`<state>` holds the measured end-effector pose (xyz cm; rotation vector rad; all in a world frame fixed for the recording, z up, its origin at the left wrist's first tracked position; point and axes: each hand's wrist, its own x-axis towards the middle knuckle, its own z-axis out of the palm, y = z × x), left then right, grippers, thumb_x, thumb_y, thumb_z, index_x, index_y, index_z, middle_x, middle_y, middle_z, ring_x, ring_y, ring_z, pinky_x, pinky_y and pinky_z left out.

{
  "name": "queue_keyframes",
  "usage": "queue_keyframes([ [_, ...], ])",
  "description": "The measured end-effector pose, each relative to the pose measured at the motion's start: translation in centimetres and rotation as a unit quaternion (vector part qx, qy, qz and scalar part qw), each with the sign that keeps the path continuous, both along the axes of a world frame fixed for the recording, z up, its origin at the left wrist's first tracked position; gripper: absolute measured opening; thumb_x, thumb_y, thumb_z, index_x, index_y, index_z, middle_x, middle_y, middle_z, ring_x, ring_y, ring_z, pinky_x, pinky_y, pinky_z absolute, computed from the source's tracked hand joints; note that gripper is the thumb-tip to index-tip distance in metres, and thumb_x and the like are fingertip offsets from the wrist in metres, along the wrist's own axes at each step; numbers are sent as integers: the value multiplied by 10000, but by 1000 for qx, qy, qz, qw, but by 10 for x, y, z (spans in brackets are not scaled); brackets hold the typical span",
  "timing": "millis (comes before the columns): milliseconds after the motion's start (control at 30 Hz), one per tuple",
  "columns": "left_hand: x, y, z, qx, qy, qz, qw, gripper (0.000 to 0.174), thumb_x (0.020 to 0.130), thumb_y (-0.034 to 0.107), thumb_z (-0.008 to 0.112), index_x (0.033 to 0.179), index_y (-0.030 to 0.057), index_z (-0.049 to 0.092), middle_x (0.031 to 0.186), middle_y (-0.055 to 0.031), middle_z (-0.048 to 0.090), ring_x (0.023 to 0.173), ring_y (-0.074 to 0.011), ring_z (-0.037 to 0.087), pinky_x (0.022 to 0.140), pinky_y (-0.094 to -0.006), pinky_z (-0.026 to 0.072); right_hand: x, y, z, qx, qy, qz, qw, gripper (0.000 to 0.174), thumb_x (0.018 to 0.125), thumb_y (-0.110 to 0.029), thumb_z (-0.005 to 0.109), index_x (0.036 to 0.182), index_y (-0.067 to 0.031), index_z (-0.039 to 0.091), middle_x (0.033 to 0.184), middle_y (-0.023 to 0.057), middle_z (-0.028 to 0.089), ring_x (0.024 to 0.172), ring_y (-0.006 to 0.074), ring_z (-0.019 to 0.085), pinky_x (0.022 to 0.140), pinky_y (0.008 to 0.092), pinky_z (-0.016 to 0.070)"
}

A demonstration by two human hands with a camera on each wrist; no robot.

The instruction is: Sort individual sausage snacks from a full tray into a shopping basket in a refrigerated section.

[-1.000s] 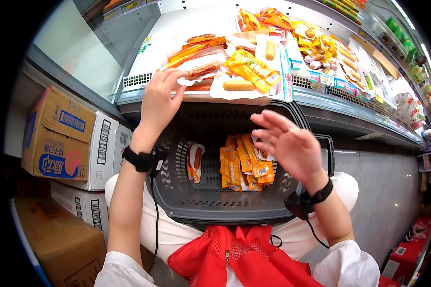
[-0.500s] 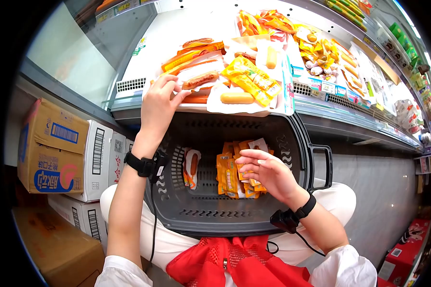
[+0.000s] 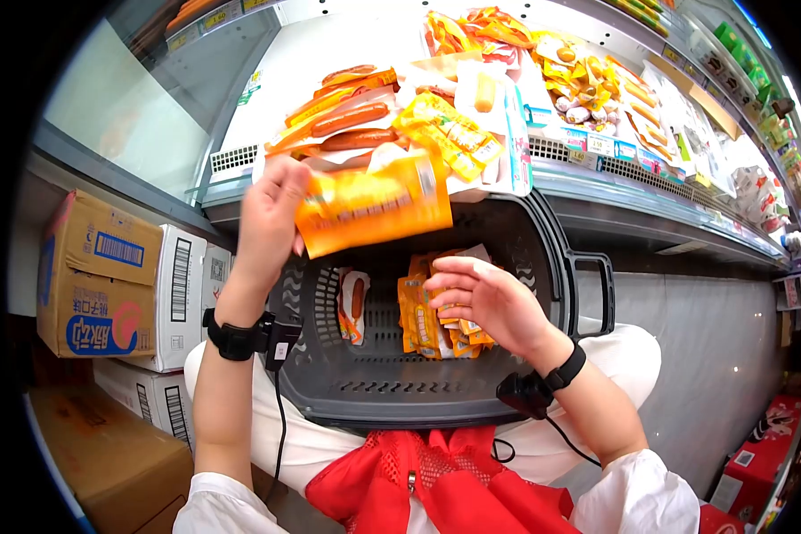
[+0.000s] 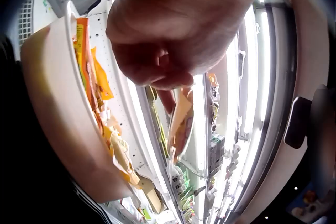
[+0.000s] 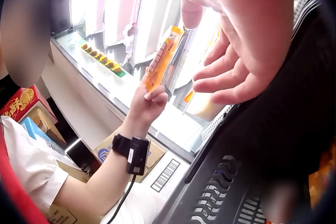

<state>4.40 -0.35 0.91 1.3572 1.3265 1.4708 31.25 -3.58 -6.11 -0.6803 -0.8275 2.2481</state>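
Note:
My left hand point(image 3: 274, 214) pinches one end of a flat yellow-orange packet point(image 3: 374, 203), held over the back left of the grey basket point(image 3: 365, 411). In the right wrist view the left hand point(image 5: 147, 103) grips the same packet point(image 5: 164, 61). The left wrist view has the left hand point(image 4: 178, 29) at the top, the packet point(image 4: 181, 124) below its fingers. My right hand point(image 3: 498, 307), fingers extended and holding nothing, hovers above several orange packets point(image 3: 423, 311) in the basket. One sausage packet point(image 3: 352, 307) lies apart at the basket's left.
Behind the basket, a white tray point(image 3: 513, 133) of sausage packets stands on the refrigerated shelf, with more packets point(image 3: 587, 84) to its right. Cardboard boxes point(image 3: 98, 276) are stacked at the left. A basket handle point(image 3: 607, 294) sticks out at the right.
My left hand has taken hold of the yellow-orange packet and lifted it off the tray toward the basket. The right hand has moved left and now hovers lower over the packets.

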Motion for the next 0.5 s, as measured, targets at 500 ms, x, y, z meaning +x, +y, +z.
queue_keyframes([
  [500,27,-22,-54,-301,-18,-283,911,216,900,261,513,918,47,531,722,34,550,653,-12,510,577,-165,419,-8,-8,2,42,-183,-53,981,273,881,-226,547,1050,-13,525,816,25,601,525,34,489,465,154,390],
])
